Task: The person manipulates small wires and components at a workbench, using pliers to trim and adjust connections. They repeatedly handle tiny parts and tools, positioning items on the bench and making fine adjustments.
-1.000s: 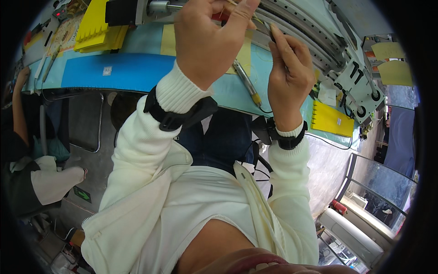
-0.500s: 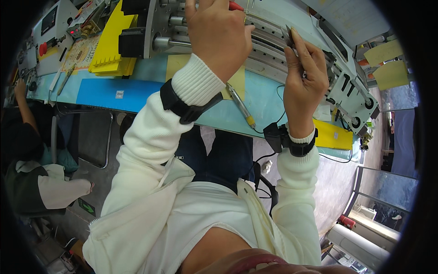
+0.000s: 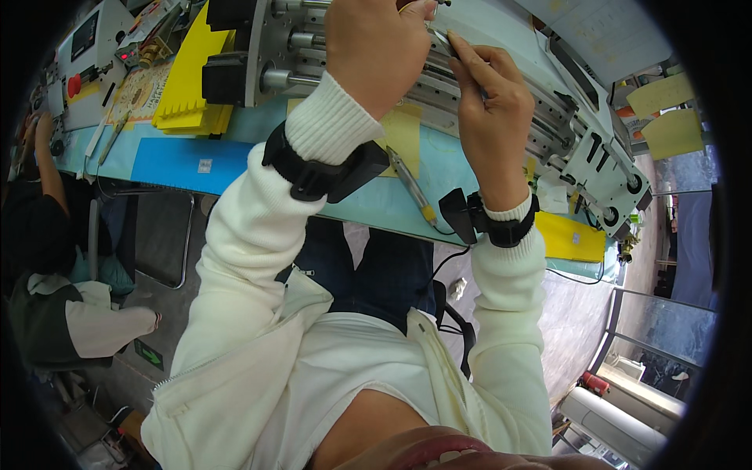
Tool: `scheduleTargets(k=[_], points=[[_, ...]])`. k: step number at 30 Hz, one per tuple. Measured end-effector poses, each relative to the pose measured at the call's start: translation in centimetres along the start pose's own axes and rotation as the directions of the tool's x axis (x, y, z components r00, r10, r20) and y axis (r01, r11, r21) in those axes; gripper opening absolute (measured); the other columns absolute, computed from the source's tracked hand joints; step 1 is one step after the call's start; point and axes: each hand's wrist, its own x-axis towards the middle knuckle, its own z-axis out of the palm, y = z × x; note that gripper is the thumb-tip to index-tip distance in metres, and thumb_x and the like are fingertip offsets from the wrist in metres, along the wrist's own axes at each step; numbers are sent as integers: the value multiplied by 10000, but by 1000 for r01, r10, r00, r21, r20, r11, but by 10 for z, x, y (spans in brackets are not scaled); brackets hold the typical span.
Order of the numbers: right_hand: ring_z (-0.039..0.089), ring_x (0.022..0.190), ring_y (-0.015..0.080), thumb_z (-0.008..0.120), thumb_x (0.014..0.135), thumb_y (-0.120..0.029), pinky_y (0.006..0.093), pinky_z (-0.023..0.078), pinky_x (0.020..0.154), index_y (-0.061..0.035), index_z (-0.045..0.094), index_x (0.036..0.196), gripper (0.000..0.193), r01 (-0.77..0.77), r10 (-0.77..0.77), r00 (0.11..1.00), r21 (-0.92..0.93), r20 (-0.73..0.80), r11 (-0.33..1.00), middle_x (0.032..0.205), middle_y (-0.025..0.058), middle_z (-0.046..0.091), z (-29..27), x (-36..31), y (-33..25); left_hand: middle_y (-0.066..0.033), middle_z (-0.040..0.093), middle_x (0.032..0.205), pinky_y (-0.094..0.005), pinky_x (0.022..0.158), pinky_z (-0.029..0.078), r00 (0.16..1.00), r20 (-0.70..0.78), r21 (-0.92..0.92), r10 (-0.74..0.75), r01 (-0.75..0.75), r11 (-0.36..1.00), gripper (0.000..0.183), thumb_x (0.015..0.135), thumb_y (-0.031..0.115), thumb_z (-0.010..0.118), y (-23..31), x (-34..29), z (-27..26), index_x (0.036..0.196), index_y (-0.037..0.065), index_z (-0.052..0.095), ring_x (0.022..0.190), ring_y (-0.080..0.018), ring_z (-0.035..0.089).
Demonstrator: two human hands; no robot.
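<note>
My left hand reaches over the metal linear-rail frame, its fingers closed near the picture's top edge. It pinches a small dark-red piece, only partly visible, whose kind I cannot make out. My right hand is shut on slim pointed metal tweezers. Their tips point up and left, close to the left fingertips. Below the rails, a silver pen-shaped tool with a yellow end lies on the light blue table mat.
Yellow sheets and a blue panel lie to the left. Another yellow panel is at the right table edge, under the frame's end plate. A cable hangs below the table. Another person's arm shows far left.
My right hand has moved left and up, bringing the tweezers close to my left fingers. The left hand has shifted slightly, and its red piece shows less.
</note>
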Motion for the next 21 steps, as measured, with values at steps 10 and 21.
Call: scheduleTargets(k=[10,21], points=[[665,801,274,685,888,-53,355,508,676,-131,747,1156,286,19,-19,1000,-62,-6,998,946,78,680,10,2,0,-173,658,764,-350,669,510,986,17,-229,-167,166,959,49,869,11,645,4,-2,-2,850,-33,632,712,-271,668],[666,787,269,683,868,-14,350,510,676,-118,749,1150,308,18,-19,1000,-46,-21,999,940,76,678,12,4,-1,-173,670,762,-342,656,511,976,46,-300,-214,218,929,76,880,25,652,5,-4,-2,848,-40,630,702,-247,676]])
